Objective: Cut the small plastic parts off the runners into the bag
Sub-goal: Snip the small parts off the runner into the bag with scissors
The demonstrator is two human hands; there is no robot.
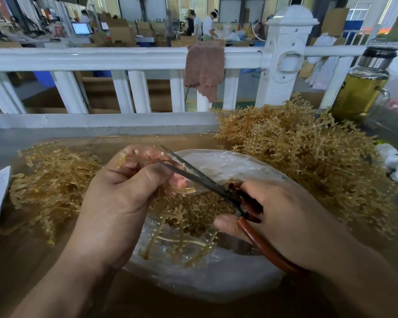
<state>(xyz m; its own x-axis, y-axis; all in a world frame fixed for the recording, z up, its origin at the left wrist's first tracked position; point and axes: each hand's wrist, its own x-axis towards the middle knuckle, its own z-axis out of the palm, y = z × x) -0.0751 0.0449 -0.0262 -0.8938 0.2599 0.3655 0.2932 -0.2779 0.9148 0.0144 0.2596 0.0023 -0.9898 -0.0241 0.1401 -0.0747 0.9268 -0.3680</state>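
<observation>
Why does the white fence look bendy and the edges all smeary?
Head view: the wide-angle lens bows the white fence; the pile of runners at the left edge and the bottle at the right look smeared, the scissors in the middle sharper; light is soft, without hard shadows.

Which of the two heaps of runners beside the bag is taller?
The right heap, next to the bottle of yellow liquid; the left heap lies much flatter.
</observation>
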